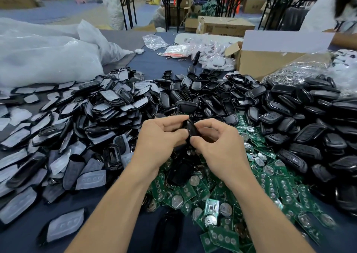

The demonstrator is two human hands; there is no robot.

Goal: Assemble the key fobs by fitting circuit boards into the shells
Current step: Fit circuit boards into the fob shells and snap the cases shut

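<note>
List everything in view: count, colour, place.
black plastic key fob shell: one, black, between both hands
green rectangular circuit boards: many, green with silver coin cells, heap under the hands
black shells with translucent button pads: many, black and milky, heap at left
bare black plastic shell halves: many, black, heap behind and right
white plastic sacks: at least two, white, back left
open brown cardboard box: one, brown, back right
clear bags of white fobs: several, back centre
dark blue table cover: one, beneath everything
left hand: pinches the shell
right hand: pinches the shell
</note>
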